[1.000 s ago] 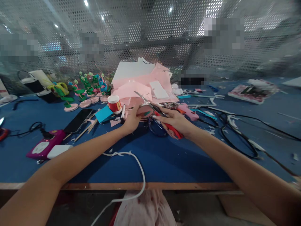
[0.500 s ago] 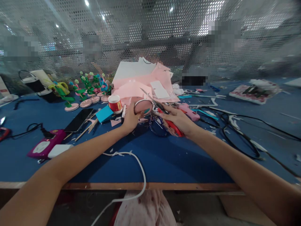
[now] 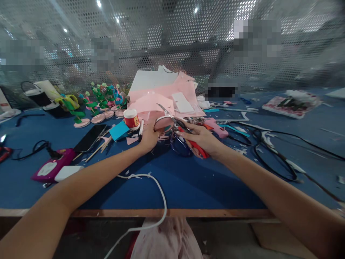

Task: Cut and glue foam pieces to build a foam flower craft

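My left hand (image 3: 150, 136) is closed on a round pink disc (image 3: 164, 123) with a pale rim, held tilted above the blue table. Red-handled scissors (image 3: 196, 145) are gripped in my right hand (image 3: 206, 138). Their metal blades (image 3: 165, 109) point up and left, crossing the disc's upper right edge. Whether the blades touch the disc I cannot tell. Beneath the hands lies a dark blue rounded object (image 3: 180, 146), partly hidden. Just left of my left hand are a black-and-white marker (image 3: 141, 130) and a red-and-white tub (image 3: 131, 119).
Pink and white sheets (image 3: 153, 90) lie behind the hands. A pink glue gun (image 3: 217, 128) and black cables (image 3: 269, 162) are on the right. Paper flowers on pink bases (image 3: 98, 118), a phone (image 3: 90, 138) and a purple power block (image 3: 55, 165) stand or lie left. A white cable (image 3: 161, 198) crosses the front edge.
The scissors have shifted slightly left, and their blades look closer together against the disc's edge. The disc has tilted a little in my left hand.
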Demonstrator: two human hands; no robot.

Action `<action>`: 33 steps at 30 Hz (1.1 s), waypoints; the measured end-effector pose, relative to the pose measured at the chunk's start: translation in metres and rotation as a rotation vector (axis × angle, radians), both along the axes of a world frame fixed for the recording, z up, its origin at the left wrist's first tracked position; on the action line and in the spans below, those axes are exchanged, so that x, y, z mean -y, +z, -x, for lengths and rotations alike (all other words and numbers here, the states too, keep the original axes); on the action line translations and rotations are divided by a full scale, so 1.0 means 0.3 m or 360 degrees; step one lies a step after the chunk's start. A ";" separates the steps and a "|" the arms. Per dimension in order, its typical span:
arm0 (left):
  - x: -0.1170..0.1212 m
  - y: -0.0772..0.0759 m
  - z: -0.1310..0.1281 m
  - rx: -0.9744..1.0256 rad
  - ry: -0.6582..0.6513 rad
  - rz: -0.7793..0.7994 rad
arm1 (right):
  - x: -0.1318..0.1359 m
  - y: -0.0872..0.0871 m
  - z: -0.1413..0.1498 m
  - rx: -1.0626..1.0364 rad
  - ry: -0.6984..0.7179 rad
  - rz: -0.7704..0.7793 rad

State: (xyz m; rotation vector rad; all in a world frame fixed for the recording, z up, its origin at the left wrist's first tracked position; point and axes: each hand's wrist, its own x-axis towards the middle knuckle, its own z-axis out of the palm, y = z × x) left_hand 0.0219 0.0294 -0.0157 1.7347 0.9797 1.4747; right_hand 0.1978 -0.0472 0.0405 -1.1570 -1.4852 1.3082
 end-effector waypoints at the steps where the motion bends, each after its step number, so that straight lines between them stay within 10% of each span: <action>1: 0.000 0.001 0.001 -0.0039 0.0016 -0.0002 | 0.001 0.001 0.001 -0.0003 0.0001 0.0003; 18: 0.028 0.039 -0.019 0.0340 -0.0160 0.0386 | 0.010 0.005 0.007 0.0016 0.0098 0.0011; 33: 0.023 0.033 0.001 -0.0075 0.0200 -0.0108 | -0.008 -0.013 -0.001 -0.0017 -0.0077 -0.0058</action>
